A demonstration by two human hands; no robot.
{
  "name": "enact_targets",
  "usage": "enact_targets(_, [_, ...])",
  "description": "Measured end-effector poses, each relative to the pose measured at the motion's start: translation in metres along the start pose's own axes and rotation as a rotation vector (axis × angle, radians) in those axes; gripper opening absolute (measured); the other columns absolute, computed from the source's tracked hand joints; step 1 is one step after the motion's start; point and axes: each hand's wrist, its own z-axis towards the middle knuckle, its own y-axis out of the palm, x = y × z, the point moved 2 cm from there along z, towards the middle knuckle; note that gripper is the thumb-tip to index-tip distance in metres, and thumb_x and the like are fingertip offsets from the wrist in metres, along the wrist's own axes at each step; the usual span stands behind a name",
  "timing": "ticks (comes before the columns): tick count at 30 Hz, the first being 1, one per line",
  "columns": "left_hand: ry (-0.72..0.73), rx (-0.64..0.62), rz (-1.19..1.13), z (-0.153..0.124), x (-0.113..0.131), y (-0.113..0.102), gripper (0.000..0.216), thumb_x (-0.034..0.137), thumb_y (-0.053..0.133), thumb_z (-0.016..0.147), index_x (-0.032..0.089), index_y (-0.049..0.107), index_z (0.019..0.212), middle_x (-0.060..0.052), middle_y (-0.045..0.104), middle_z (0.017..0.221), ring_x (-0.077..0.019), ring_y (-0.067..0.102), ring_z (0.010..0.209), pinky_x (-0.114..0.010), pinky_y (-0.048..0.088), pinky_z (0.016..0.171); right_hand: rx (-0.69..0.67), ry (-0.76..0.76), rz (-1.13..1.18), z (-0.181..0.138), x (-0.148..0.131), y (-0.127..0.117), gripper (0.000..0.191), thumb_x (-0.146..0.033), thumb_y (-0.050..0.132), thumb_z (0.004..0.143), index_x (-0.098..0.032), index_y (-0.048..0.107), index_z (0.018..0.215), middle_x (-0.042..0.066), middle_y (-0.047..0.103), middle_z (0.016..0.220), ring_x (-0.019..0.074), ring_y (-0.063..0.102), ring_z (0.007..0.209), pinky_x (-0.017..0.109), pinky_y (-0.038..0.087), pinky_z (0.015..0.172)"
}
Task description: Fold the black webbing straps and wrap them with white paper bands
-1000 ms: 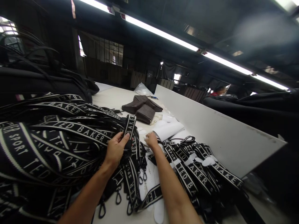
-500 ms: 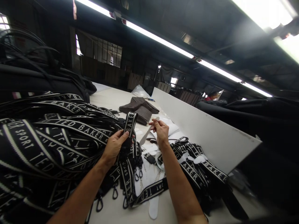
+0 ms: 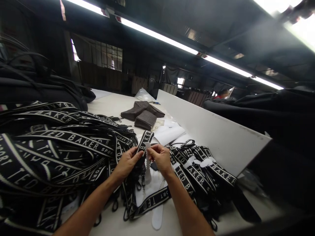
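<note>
1. Left hand [image 3: 128,162]: the fingers are closed on the strap [image 3: 145,139], a black band with white lettering. The thumb lies on its front face. The strap's looped end points toward 1 o'clock.
2. Right hand [image 3: 160,157]: the fingertips are pinched together on a white strip [image 3: 148,172], held against the upper part of the strap. The strip hangs toward 6 o'clock between the two hands.
3. Strap location: centre of view, above the table [image 3: 110,103], between the two hands, which are just beside each other.
4. Pile [image 3: 49,144]: many similar straps at 9 o'clock of the left hand, reaching up to it.
5. Bundles [image 3: 204,164]: straps with white bands round them, lying at 3 o'clock, just beside the right forearm.
6. Spare strips [image 3: 157,219]: white, lying on the table at 6 o'clock of the hands.
7. Pouches [image 3: 142,114]: brown, at 12 o'clock, well apart from the hands. Sheets [image 3: 169,132], white, lie at 1 o'clock.
8. Board [image 3: 211,134]: white, upright along the right side of the table, running from 12 to 3 o'clock.
9. Bags [image 3: 36,88]: black, at 10 o'clock, behind the pile.
</note>
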Motion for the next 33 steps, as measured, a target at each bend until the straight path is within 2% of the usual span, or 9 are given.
enact_targets(4, [0.124, 0.168, 0.182, 0.002, 0.004, -0.009, 0.046, 0.053, 0.073, 0.073, 0.015, 0.065, 0.098, -0.005, 0.070, 0.091, -0.0191, 0.063, 0.080, -0.026, 0.050, 0.070, -0.035, -0.022, -0.084, -0.009, 0.008, 0.006, 0.020, -0.035, 0.067, 0.079, -0.015, 0.068, 0.080, -0.001, 0.060, 0.057, 0.0106, 0.054, 0.048, 0.021, 0.042, 0.048])
enact_targets(8, [0.073, 0.210, 0.140, 0.000, 0.007, -0.011, 0.050, 0.053, 0.074, 0.072, 0.014, 0.064, 0.101, -0.006, 0.070, 0.091, -0.0191, 0.063, 0.077, -0.027, 0.050, 0.068, -0.100, 0.128, 0.057, -0.010, 0.016, 0.012, 0.025, -0.039, 0.071, 0.072, -0.015, 0.066, 0.078, -0.003, 0.055, 0.055, 0.0088, 0.047, 0.045, 0.021, 0.036, 0.044])
enact_targets(10, [0.072, 0.229, 0.169, -0.001, 0.008, -0.010, 0.050, 0.051, 0.076, 0.070, 0.013, 0.064, 0.101, -0.006, 0.070, 0.091, -0.0191, 0.064, 0.078, -0.027, 0.050, 0.070, -0.082, 0.177, 0.118, -0.010, 0.017, 0.012, 0.028, -0.040, 0.076, 0.068, -0.016, 0.063, 0.079, -0.003, 0.057, 0.060, 0.0083, 0.045, 0.046, 0.021, 0.035, 0.044])
enact_targets(16, [0.162, 0.336, 0.291, -0.004, 0.012, -0.007, 0.038, 0.044, 0.077, 0.069, 0.016, 0.067, 0.092, -0.003, 0.071, 0.084, -0.0189, 0.064, 0.075, -0.026, 0.051, 0.070, 0.110, -0.124, -0.246, -0.021, -0.003, 0.012, 0.012, -0.030, 0.073, 0.075, -0.020, 0.067, 0.072, 0.002, 0.063, 0.075, 0.0140, 0.055, 0.067, 0.026, 0.045, 0.063])
enact_targets(18, [0.205, 0.355, 0.293, -0.006, 0.015, -0.005, 0.033, 0.042, 0.077, 0.069, 0.017, 0.068, 0.088, -0.002, 0.070, 0.081, -0.0183, 0.064, 0.075, -0.025, 0.051, 0.071, 0.098, -0.059, -0.178, -0.023, -0.004, 0.015, 0.009, -0.029, 0.072, 0.075, -0.020, 0.071, 0.075, 0.003, 0.066, 0.075, 0.0158, 0.058, 0.069, 0.028, 0.047, 0.066])
enact_targets(23, [0.276, 0.389, 0.355, -0.010, 0.023, -0.005, 0.030, 0.038, 0.081, 0.065, 0.018, 0.070, 0.084, 0.000, 0.070, 0.079, -0.0172, 0.061, 0.073, -0.024, 0.049, 0.070, 0.052, 0.246, 0.225, -0.022, -0.001, 0.020, 0.026, -0.037, 0.080, 0.065, -0.014, 0.076, 0.075, 0.005, 0.066, 0.068, 0.0133, 0.056, 0.061, 0.025, 0.043, 0.057])
enact_targets(28, [0.337, 0.373, 0.508, -0.016, 0.023, -0.005, 0.023, 0.038, 0.077, 0.069, 0.020, 0.070, 0.081, 0.003, 0.065, 0.070, -0.0154, 0.057, 0.065, -0.022, 0.046, 0.063, 0.069, 0.336, 0.367, -0.023, -0.006, 0.019, 0.033, -0.038, 0.088, 0.053, -0.011, 0.074, 0.067, 0.004, 0.063, 0.063, 0.0093, 0.051, 0.057, 0.023, 0.039, 0.055])
enact_targets(31, [0.429, 0.352, 0.627, -0.019, 0.023, -0.004, 0.018, 0.036, 0.072, 0.075, 0.021, 0.071, 0.086, 0.002, 0.067, 0.074, -0.0160, 0.060, 0.068, -0.023, 0.047, 0.066, 0.075, 0.387, 0.403, -0.024, -0.005, 0.018, 0.032, -0.035, 0.088, 0.049, -0.011, 0.069, 0.060, 0.002, 0.060, 0.059, 0.0084, 0.048, 0.053, 0.024, 0.040, 0.055])
enact_targets(33, [0.522, 0.291, 0.694, -0.020, 0.023, -0.002, 0.015, 0.032, 0.068, 0.079, 0.022, 0.071, 0.090, 0.000, 0.069, 0.081, -0.0176, 0.063, 0.074, -0.024, 0.048, 0.072, 0.097, 0.396, 0.405, -0.023, -0.001, 0.016, 0.031, -0.033, 0.086, 0.048, -0.013, 0.063, 0.056, -0.001, 0.055, 0.055, 0.0089, 0.046, 0.053, 0.024, 0.040, 0.054])
